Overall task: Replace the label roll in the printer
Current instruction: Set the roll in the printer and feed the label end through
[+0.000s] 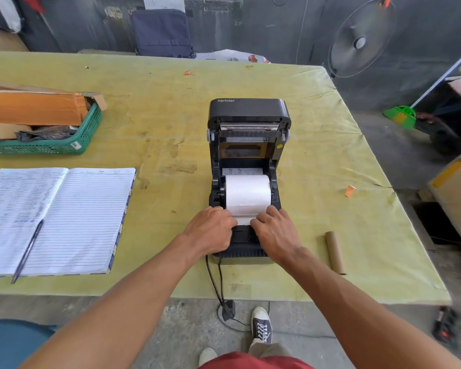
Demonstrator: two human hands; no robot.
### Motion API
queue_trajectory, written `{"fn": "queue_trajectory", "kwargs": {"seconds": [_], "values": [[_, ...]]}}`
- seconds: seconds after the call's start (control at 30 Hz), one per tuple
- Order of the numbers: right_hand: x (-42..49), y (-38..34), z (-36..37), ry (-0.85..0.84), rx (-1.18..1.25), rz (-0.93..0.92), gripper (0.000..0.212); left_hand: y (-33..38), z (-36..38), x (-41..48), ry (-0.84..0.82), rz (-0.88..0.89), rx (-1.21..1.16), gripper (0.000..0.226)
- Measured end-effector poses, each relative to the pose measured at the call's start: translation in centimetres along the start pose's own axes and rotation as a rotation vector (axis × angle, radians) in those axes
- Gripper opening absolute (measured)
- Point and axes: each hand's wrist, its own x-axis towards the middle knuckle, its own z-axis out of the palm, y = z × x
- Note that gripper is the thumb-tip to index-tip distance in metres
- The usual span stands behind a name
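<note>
A black label printer (246,145) stands on the yellow-green table (171,107) with its lid tilted up and back. A white label roll (247,191) sits in its bay between the side guides. The loose end of the label strip (244,219) runs forward over the front slot. My left hand (210,229) presses on the strip's left edge and my right hand (274,230) on its right edge, fingers curled over the printer's front. A bare brown cardboard core (335,252) lies on the table to the right of the printer.
An open lined notebook (64,217) with a pen (27,253) lies at the left. Behind it is a green basket (64,145) holding cardboard. The printer's black cables (214,283) hang over the near table edge. A fan (359,41) stands at the back right.
</note>
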Motion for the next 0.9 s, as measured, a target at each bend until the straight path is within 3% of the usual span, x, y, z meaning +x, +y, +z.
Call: {"fn": "queue_trajectory", "kwargs": {"seconds": [0.23,0.53,0.9], "values": [[-1.2,-0.5,-0.3,0.108,0.034,0.013,0.014,1.8,0.8,-0.6,0.057,-0.061,-0.057,0.029],[-2.0,0.4,0.7,0.076,0.032,-0.004,0.022,3.3,1.1,-1.3,0.167,-0.06,-0.026,0.02],[-3.6,0.5,0.9,0.125,0.244,0.003,0.029,4.1,2.2,-2.9,0.207,-0.046,0.026,0.018]]}}
